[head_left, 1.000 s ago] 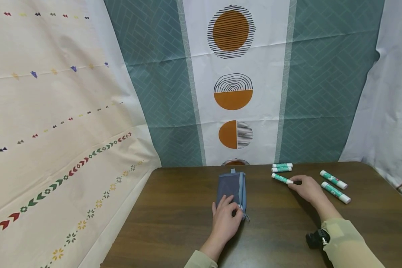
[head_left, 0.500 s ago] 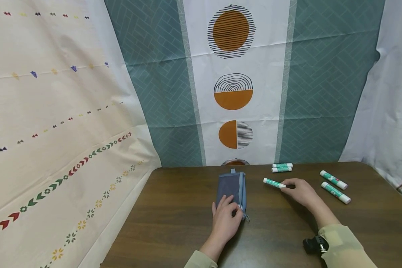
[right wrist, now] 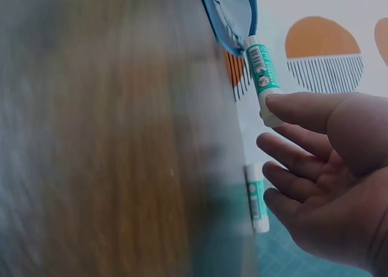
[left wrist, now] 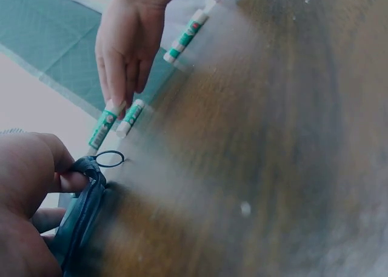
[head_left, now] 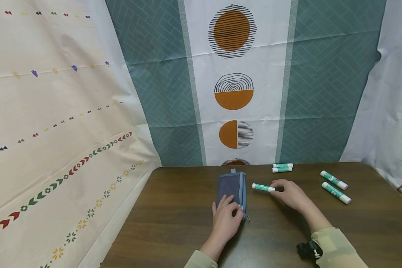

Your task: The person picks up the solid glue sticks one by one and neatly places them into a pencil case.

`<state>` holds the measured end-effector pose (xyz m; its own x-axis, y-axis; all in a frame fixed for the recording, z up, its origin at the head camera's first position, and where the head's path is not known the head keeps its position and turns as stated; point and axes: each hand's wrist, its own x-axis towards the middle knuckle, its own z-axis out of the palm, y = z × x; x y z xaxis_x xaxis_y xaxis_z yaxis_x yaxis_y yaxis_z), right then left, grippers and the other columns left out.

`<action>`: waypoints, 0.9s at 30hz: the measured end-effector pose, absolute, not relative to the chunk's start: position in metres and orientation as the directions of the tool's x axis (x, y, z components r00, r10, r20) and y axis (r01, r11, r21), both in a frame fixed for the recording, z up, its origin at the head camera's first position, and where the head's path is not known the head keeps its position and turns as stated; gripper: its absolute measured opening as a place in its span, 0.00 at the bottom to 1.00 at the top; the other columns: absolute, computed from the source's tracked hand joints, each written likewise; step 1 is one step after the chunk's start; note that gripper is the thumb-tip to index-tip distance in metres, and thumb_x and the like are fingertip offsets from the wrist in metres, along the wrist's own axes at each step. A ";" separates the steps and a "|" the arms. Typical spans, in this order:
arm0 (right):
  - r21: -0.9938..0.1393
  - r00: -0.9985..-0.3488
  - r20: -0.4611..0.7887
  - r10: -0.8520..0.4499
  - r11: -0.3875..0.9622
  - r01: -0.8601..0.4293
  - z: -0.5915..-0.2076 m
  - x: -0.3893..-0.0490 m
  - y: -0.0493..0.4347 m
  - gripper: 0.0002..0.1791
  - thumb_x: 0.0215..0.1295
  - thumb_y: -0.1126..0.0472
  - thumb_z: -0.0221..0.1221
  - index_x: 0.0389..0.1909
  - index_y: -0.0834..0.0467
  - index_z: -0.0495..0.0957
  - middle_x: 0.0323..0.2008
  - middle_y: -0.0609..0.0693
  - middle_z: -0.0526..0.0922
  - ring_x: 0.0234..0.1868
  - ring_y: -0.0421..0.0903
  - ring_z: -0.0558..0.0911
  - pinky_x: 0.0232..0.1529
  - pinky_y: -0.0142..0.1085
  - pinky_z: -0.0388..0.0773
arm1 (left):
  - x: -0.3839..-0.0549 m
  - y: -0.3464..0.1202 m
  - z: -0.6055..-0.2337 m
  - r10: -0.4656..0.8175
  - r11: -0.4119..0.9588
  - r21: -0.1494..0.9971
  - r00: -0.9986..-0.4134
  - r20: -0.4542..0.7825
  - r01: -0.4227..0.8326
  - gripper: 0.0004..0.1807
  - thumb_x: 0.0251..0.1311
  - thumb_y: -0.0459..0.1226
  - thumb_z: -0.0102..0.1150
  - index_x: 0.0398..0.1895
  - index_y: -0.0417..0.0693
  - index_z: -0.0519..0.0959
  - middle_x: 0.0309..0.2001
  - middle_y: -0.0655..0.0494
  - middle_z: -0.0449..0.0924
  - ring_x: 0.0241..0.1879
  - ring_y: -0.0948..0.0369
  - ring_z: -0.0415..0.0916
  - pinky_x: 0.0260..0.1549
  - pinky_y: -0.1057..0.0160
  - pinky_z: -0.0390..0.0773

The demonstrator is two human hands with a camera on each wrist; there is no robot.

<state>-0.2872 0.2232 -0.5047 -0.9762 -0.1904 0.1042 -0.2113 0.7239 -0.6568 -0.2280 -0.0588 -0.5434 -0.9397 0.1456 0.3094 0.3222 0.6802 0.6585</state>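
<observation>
A blue zippered pouch (head_left: pixel 228 186) lies on the table left of centre. My left hand (head_left: pixel 225 221) rests on its near end, thumb and forefinger pinching the zipper edge; the left wrist view shows a cord loop (left wrist: pixel 110 159) beside that pinch. Between thumb and fingertips, my right hand (head_left: pixel 289 195) holds a green-and-white glue stick (head_left: pixel 262 187) by one white end. Its other end points left toward the pouch, with a short gap between them in the head view. The right wrist view shows the thumb on the end of this glue stick (right wrist: pixel 262 71).
Two glue sticks (head_left: pixel 282 169) lie side by side near the table's back edge. Two more glue sticks (head_left: pixel 336 192) lie to the right, beyond my right hand. Patterned cloths hang behind the brown table (head_left: pixel 167 216) and along its left side.
My right hand has carried the glue stick left and slightly nearer, away from the two at the back, toward the pouch. The left hand has stayed on the pouch.
</observation>
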 end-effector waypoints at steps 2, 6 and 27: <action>-0.655 -0.975 0.103 -0.196 0.725 -0.215 -0.504 -0.286 0.218 0.17 0.76 0.58 0.68 0.56 0.65 0.87 0.67 0.70 0.81 0.72 0.75 0.74 0.66 0.72 0.72 | -0.228 -0.059 -0.544 0.147 0.680 0.659 -0.941 0.306 0.320 0.10 0.69 0.37 0.63 0.27 0.55 0.85 0.72 0.46 0.81 0.79 0.41 0.67 0.74 0.18 0.48; -0.654 -0.975 0.104 -0.194 0.726 -0.214 -0.502 -0.285 0.207 0.16 0.74 0.59 0.69 0.55 0.65 0.88 0.67 0.70 0.81 0.72 0.75 0.75 0.67 0.72 0.72 | -0.228 -0.059 -0.544 0.148 0.675 0.665 -0.942 0.302 0.320 0.10 0.69 0.37 0.63 0.27 0.56 0.85 0.72 0.46 0.81 0.79 0.41 0.67 0.74 0.18 0.47; -0.659 -0.971 0.080 -0.226 0.719 -0.222 -0.504 -0.285 0.168 0.03 0.73 0.60 0.71 0.42 0.55 0.90 0.67 0.66 0.83 0.71 0.72 0.77 0.68 0.71 0.73 | -0.228 -0.058 -0.541 0.150 0.683 0.659 -0.944 0.295 0.314 0.11 0.71 0.39 0.64 0.28 0.58 0.86 0.73 0.46 0.80 0.80 0.40 0.66 0.73 0.17 0.48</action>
<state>-0.2854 0.1684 -0.5036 -0.9708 -0.2264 0.0797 -0.2218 0.7190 -0.6587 -0.2284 -0.0585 -0.5413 -0.9438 0.1501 0.2945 0.3143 0.6834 0.6589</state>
